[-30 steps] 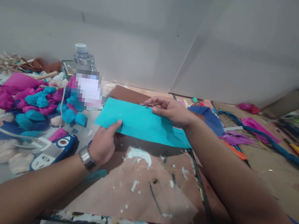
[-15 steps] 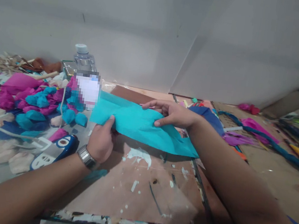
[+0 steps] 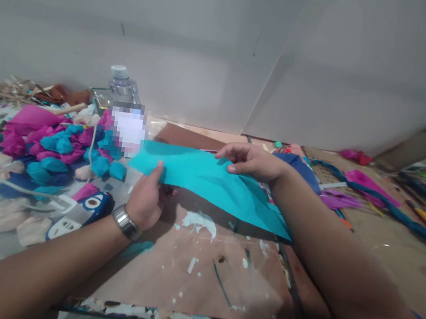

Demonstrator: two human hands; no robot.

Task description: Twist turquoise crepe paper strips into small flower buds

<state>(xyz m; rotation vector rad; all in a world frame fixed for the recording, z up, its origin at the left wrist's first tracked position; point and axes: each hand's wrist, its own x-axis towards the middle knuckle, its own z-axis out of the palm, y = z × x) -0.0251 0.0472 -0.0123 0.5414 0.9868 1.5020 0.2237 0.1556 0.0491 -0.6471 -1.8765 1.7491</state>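
A turquoise sheet of paper (image 3: 210,182) is held just above a glue-spotted brown board (image 3: 199,262). My left hand (image 3: 147,198), with a metal watch on the wrist, pinches the sheet's near left edge, thumb on top. My right hand (image 3: 254,162) grips the far edge near the middle, fingers curled over it. The sheet sags toward the right, where its corner reaches past the board's edge.
A heap of crumpled pink, turquoise and blue paper balls (image 3: 53,146) lies at the left, with a plastic water bottle (image 3: 122,87) behind it and a blue-white glue gun (image 3: 78,210) with cord in front. Coloured paper strips and feathers (image 3: 354,191) litter the right. A grey wall stands close behind.
Both hands have lifted and turned the turquoise sheet; it lay flatter a second ago and now hangs tilted, its right end lower and farther right. The grips stayed the same.
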